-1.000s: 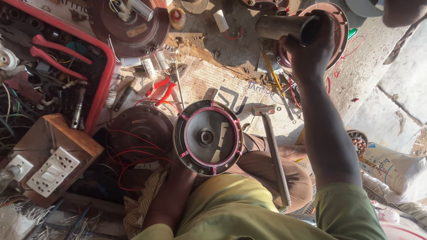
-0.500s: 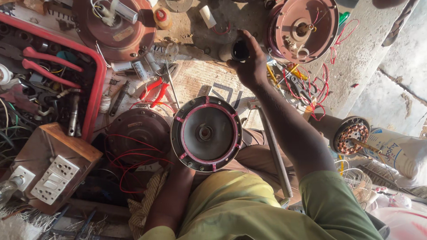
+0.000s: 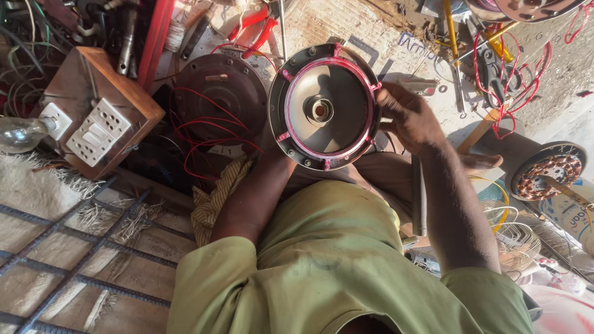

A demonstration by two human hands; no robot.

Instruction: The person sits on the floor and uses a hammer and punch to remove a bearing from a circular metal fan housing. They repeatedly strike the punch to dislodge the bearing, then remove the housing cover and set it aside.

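Note:
A round metal motor cover (image 3: pixel 337 133), grey with a red-painted inner ring and a bearing hole in its middle, is held up over my lap with its hollow side facing me. My right hand (image 3: pixel 405 117) grips its right rim with the fingers curled on the edge. My left hand (image 3: pixel 272 148) is mostly hidden behind the cover's left side and holds it from underneath; only the wrist and forearm show.
A brown motor housing (image 3: pixel 219 99) trailing red wires lies left of the cover. Further left stand a wooden switchboard (image 3: pixel 99 111) and a light bulb (image 3: pixel 18 133). Red-handled pliers (image 3: pixel 257 25) lie at the top, a copper-wound stator (image 3: pixel 554 170) at right, a metal rod (image 3: pixel 419 198) beside my right arm.
My right hand has come back from the far top right, where it touched a dark cylinder, to the cover's right rim. The cover now sits closer and larger in view.

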